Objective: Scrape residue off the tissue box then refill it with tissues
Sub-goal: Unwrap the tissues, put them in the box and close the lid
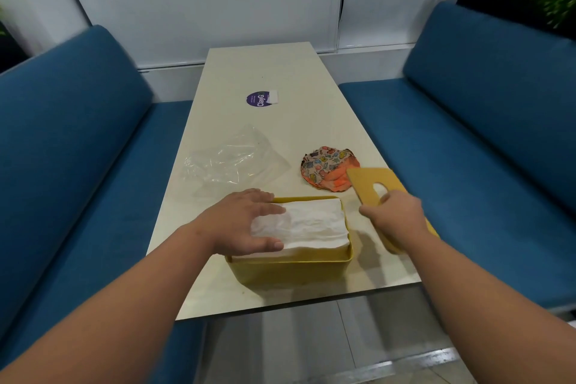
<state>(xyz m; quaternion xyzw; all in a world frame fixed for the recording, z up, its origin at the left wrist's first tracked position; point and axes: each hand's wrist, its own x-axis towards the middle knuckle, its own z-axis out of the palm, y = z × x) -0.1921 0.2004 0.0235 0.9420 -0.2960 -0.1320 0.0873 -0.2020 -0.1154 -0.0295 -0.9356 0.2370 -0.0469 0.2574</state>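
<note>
The yellow tissue box (291, 268) is sitting near the front edge of the long cream table (311, 121), open at the top, its long axis running left to right across the table's width. A stack of white tissues (314, 223) is lying inside it, filling the box and rising slightly above the rim, with the stack's long side following the box's own.

The person's left hand (241, 221) is resting flat on the left end of the tissues, fingers spread apart and pointing toward the right, thumb lying along the near edge of the stack. It is pressing down rather than gripping anything.

The right hand (394, 218) is holding the yellow lid (377, 185) just to the right of the box, fingers closed around its lower part. The lid is tilting up off the table, its long axis angling from the hand away toward the upper left, and its oval slot is showing just above the knuckles. How much of the lid is touching the table I cannot tell, since the hand is covering its near end.

Behind the lid an orange patterned cloth (327, 168) is lying crumpled on the table. To the left of it, beyond the box, an empty clear plastic bag (232, 162) is lying flat. Further back a purple round sticker (259, 99) is sitting on the tabletop. Blue benches (78, 140) are flanking the table on both sides.
</note>
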